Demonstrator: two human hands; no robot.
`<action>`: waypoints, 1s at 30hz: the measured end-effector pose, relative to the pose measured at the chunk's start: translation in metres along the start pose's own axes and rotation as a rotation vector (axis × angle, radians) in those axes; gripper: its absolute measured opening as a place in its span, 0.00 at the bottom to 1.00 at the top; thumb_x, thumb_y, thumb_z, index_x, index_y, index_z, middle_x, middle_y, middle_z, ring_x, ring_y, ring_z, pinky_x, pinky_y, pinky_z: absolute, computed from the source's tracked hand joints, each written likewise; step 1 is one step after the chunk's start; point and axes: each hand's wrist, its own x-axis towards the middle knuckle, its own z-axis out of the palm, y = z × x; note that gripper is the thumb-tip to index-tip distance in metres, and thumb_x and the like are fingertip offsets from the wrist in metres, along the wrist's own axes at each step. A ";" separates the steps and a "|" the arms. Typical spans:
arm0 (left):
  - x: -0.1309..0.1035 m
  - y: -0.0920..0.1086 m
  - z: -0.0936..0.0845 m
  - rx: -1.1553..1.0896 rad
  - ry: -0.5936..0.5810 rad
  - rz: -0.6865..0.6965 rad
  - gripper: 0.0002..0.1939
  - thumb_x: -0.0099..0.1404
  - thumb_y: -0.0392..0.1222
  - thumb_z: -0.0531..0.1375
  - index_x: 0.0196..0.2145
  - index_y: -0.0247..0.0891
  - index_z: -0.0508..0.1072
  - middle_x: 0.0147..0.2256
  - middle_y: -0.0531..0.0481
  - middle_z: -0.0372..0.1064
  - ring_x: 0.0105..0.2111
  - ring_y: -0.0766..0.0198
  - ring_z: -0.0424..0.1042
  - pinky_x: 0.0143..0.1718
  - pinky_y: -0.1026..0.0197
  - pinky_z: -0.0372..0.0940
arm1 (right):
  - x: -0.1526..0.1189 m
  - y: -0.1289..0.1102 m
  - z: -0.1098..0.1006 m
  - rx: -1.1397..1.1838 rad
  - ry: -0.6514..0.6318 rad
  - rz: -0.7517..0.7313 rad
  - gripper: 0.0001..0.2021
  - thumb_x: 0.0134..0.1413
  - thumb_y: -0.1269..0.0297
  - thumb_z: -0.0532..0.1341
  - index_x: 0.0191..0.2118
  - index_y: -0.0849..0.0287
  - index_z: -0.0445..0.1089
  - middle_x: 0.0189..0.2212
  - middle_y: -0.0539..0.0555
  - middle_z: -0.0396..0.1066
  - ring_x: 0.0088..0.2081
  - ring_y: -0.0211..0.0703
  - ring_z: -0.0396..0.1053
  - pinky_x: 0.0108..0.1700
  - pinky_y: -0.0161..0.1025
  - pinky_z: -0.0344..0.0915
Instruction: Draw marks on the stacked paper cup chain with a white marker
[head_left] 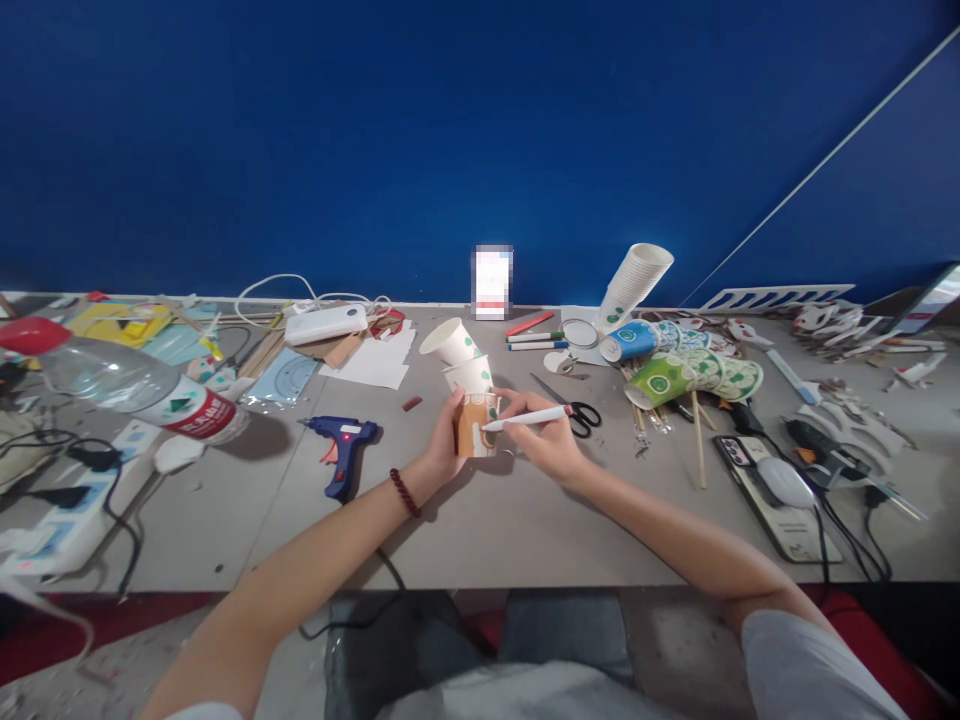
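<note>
A deep blue wall (pixel 375 150) rises behind a grey table (pixel 465 535); over its middle, the left hand (pixel 444 440) grips a jointed stack of paper cups (pixel 468 372), white with green spots, the top one tilting leftward; the lowest part is orange-brown (a pale patch shows within it); the right hand (pixel 551 440) pinches a white marker (pixel 536 417), its tip at that brown part, whether touching I cannot tell.
</note>
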 end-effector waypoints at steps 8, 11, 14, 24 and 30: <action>0.000 0.000 0.002 -0.014 0.011 0.008 0.18 0.61 0.54 0.62 0.34 0.35 0.76 0.29 0.48 0.76 0.27 0.61 0.73 0.30 0.60 0.65 | -0.002 0.003 0.000 -0.020 -0.010 -0.007 0.03 0.49 0.68 0.61 0.27 0.53 0.69 0.31 0.53 0.77 0.57 0.59 0.72 0.54 0.50 0.67; -0.001 0.001 0.004 -0.022 0.009 0.009 0.17 0.61 0.54 0.62 0.35 0.34 0.76 0.29 0.48 0.76 0.26 0.62 0.72 0.30 0.61 0.65 | -0.002 0.004 0.000 -0.017 0.012 -0.008 0.02 0.50 0.68 0.61 0.29 0.54 0.69 0.32 0.54 0.77 0.57 0.59 0.72 0.52 0.50 0.68; -0.001 0.001 0.003 -0.018 0.013 0.007 0.17 0.61 0.54 0.62 0.34 0.35 0.76 0.29 0.48 0.76 0.27 0.61 0.73 0.30 0.60 0.65 | -0.002 0.002 0.000 -0.012 -0.006 -0.012 0.03 0.50 0.68 0.62 0.28 0.54 0.70 0.31 0.53 0.77 0.57 0.59 0.73 0.54 0.50 0.68; 0.000 0.000 0.002 -0.008 -0.006 0.032 0.18 0.60 0.55 0.63 0.34 0.35 0.76 0.29 0.48 0.76 0.27 0.62 0.73 0.30 0.61 0.65 | -0.002 0.002 0.000 -0.061 0.005 -0.022 0.02 0.50 0.67 0.61 0.28 0.53 0.69 0.34 0.54 0.78 0.57 0.58 0.72 0.55 0.50 0.67; 0.000 -0.001 -0.001 0.003 0.003 0.007 0.17 0.62 0.55 0.62 0.34 0.36 0.76 0.29 0.47 0.76 0.28 0.60 0.73 0.31 0.59 0.65 | -0.002 0.000 0.000 -0.049 -0.032 -0.022 0.04 0.49 0.69 0.61 0.27 0.53 0.70 0.30 0.53 0.77 0.57 0.58 0.72 0.56 0.51 0.67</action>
